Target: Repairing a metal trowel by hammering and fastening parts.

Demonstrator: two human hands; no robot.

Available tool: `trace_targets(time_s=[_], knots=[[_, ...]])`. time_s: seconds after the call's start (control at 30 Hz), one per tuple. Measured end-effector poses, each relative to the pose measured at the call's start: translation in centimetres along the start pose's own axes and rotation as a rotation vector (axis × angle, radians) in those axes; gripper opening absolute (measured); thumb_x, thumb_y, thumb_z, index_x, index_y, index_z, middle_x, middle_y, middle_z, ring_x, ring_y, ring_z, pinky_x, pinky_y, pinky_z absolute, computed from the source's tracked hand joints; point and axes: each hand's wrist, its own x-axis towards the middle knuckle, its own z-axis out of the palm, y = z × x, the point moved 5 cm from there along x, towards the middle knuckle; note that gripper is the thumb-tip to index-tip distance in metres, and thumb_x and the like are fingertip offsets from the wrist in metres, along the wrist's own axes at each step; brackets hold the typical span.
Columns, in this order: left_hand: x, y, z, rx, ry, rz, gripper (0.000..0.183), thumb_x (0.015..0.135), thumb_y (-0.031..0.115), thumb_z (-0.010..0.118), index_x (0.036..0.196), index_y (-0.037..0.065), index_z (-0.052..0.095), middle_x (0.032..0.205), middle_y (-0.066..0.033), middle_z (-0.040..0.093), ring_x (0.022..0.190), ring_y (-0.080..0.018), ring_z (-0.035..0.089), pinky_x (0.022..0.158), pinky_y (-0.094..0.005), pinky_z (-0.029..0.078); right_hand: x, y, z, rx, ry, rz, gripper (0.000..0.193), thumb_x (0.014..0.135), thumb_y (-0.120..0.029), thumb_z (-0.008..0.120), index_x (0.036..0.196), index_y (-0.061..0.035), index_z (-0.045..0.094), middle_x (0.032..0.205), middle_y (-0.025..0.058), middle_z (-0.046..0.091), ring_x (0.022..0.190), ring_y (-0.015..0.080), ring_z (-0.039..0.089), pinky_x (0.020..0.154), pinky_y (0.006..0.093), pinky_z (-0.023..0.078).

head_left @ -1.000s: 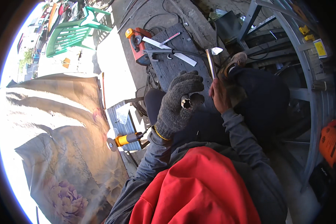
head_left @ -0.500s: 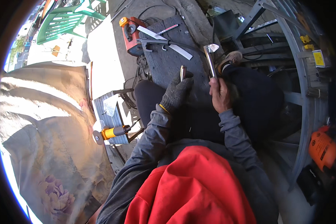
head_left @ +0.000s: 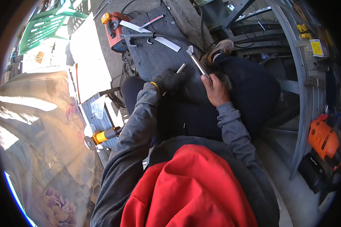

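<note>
My left hand (head_left: 169,80), in a dark glove with a yellow cuff edge, is closed around a short shiny metal piece (head_left: 182,68), whose end sticks out slanting up and right. My bare right hand (head_left: 216,90) grips a hammer (head_left: 197,62) by its shiny metal handle, head pointing away from me and toward the left. Both hands are over my lap at the near end of a dark wooden board (head_left: 147,62). Hammer head and metal piece are apart. On the board lie a white flat strip (head_left: 168,42), a red-and-white marker (head_left: 152,22) and a dark electrode holder (head_left: 140,35) with its cable.
A red welding machine (head_left: 116,38) stands beside the board's far left. Left of me, a yellow angle grinder (head_left: 101,136) rests on a small slatted stand (head_left: 90,106). A grey metal frame (head_left: 297,72) rises at right, near an orange bag-like item (head_left: 323,138).
The metal piece in my left hand has tipped from nearly upright to a rightward slant. The hammer now leans further left, its head closer to that piece. The whole view has shifted slightly.
</note>
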Motion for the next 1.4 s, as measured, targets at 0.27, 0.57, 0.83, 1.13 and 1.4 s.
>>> trace_targets(time_s=[0.27, 0.57, 0.83, 1.13, 1.4], knots=[[2.7, -0.5, -2.6, 0.482, 0.234, 0.239, 0.062, 0.096, 0.058, 0.062, 0.117, 0.001, 0.073, 0.102, -0.0165, 0.075, 0.098, -0.0316, 0.072, 0.089, -0.0423, 0.054, 0.3, 1.3, 0.9, -0.026, -0.007, 0.040, 0.053, 0.105, -0.053, 0.050, 0.100, -0.0016, 0.060, 0.093, 0.0271, 0.066, 0.094, 0.0495, 0.063, 0.078, 0.0513, 0.048], [2.3, -1.4, -3.8, 0.386, 0.244, 0.308, 0.067, 0.094, 0.062, 0.063, 0.120, 0.002, 0.073, 0.105, -0.0190, 0.075, 0.103, -0.0323, 0.072, 0.093, -0.0431, 0.054, 0.1, -0.1, 1.3, -0.010, 0.086, -0.111, 0.046, 0.105, -0.052, 0.050, 0.096, -0.0064, 0.056, 0.090, 0.0263, 0.067, 0.086, 0.0521, 0.062, 0.070, 0.0583, 0.048], [2.7, 0.1, -4.8, 0.362, 0.029, 0.117, 0.069, 0.089, 0.062, 0.070, 0.119, 0.000, 0.071, 0.099, -0.0144, 0.073, 0.084, -0.0267, 0.072, 0.066, -0.0407, 0.061, -0.5, -2.6, 1.4, 0.134, 0.306, -0.285, 0.038, 0.108, -0.043, 0.049, 0.097, -0.0072, 0.055, 0.080, 0.0266, 0.066, 0.079, 0.0506, 0.064, 0.063, 0.0580, 0.047], [2.8, 0.1, -4.7, 0.317, 0.008, 0.069, 0.063, 0.089, 0.058, 0.073, 0.119, 0.002, 0.073, 0.089, -0.0101, 0.071, 0.072, -0.0208, 0.069, 0.063, -0.0383, 0.058, 0.4, -0.8, 3.3, -0.048, 0.122, -0.098, 0.037, 0.107, -0.046, 0.049, 0.103, -0.0092, 0.053, 0.084, 0.0283, 0.067, 0.080, 0.0518, 0.065, 0.064, 0.0593, 0.049], [3.5, -0.2, -4.5, 0.529, 0.116, 0.244, 0.057, 0.091, 0.055, 0.072, 0.116, 0.004, 0.075, 0.082, -0.0088, 0.070, 0.072, -0.0190, 0.068, 0.068, -0.0385, 0.056, 0.1, -0.9, 3.7, -0.221, -0.049, -0.016, 0.038, 0.108, -0.043, 0.049, 0.099, -0.0068, 0.053, 0.082, 0.0276, 0.065, 0.082, 0.0528, 0.062, 0.065, 0.0593, 0.046]])
